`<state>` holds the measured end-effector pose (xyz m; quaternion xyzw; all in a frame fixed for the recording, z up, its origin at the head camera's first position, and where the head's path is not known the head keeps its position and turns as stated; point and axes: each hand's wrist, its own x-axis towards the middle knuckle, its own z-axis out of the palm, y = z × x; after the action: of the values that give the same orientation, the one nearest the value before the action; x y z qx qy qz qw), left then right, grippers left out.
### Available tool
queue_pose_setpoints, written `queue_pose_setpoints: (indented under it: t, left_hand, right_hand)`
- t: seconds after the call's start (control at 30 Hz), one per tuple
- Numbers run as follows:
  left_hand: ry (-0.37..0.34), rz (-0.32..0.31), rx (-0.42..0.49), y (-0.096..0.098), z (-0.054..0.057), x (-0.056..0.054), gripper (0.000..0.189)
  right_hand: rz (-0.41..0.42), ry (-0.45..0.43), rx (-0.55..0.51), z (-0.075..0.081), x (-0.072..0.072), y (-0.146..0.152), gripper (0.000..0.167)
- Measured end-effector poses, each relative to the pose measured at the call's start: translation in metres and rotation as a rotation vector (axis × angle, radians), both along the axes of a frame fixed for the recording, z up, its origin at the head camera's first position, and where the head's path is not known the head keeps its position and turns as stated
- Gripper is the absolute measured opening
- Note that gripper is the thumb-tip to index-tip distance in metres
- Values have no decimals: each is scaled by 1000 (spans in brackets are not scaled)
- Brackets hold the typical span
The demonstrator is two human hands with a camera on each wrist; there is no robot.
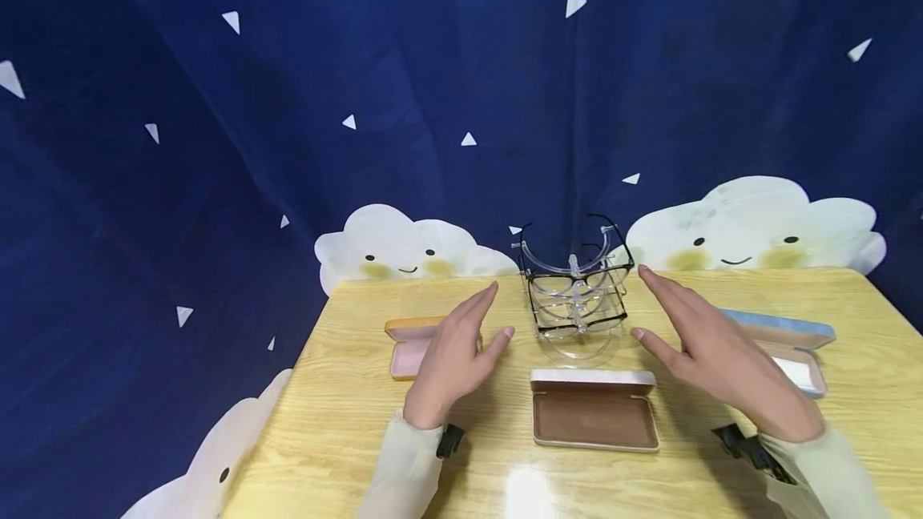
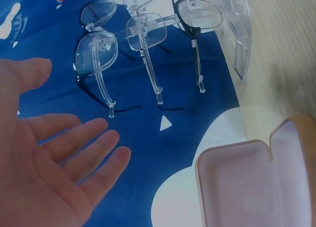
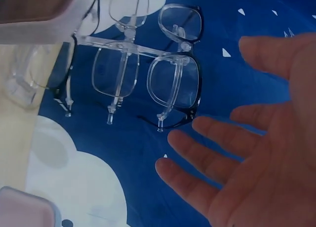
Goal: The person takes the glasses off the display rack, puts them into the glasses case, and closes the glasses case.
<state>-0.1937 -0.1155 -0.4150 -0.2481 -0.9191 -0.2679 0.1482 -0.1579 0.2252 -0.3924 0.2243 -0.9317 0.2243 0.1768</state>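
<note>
A clear plastic display stand (image 1: 574, 264) rises at the table's back, carrying three pairs of eyeglasses one above another. The top pair of glasses (image 1: 579, 279) has a black frame; the lowest pair (image 1: 584, 329) is dark-rimmed too, and the middle one looks thin and clear. On the left of the stand is my left hand (image 1: 454, 359), its fingers extended and its thumb apart, holding nothing. My right hand (image 1: 714, 343) mirrors it on the right, fingertips beside the top pair, also holding nothing. Both wrist views show gaps between the hands and the glasses.
An opened glasses case (image 1: 594, 420) with brown lining lies in front of the stand. An orange case (image 1: 409, 355) lies open behind my left hand, and a blue case (image 1: 786, 331) with a white cloth (image 1: 793, 372) beyond my right. A blue curtain (image 1: 433, 62) hangs behind.
</note>
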Motion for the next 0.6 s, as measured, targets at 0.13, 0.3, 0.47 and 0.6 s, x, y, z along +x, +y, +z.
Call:
queue_pose_setpoints:
  t: [0.13, 0.3, 0.47, 0.6]
  left_hand:
    - [-17, 7, 1, 2, 2, -2, 65]
    - [-3, 22, 42, 4, 8, -7, 65]
    - [-5, 34, 117, 7, 18, -13, 64]
    - [-26, 51, 133, 11, 21, -16, 65]
  right_hand:
    - [-24, 17, -34, 6, -7, -1, 85]
    - [-59, 17, -56, 12, -14, -1, 86]
    - [-70, -39, -75, 15, -20, -3, 83]
    - [-62, -31, -91, 14, -26, -6, 82]
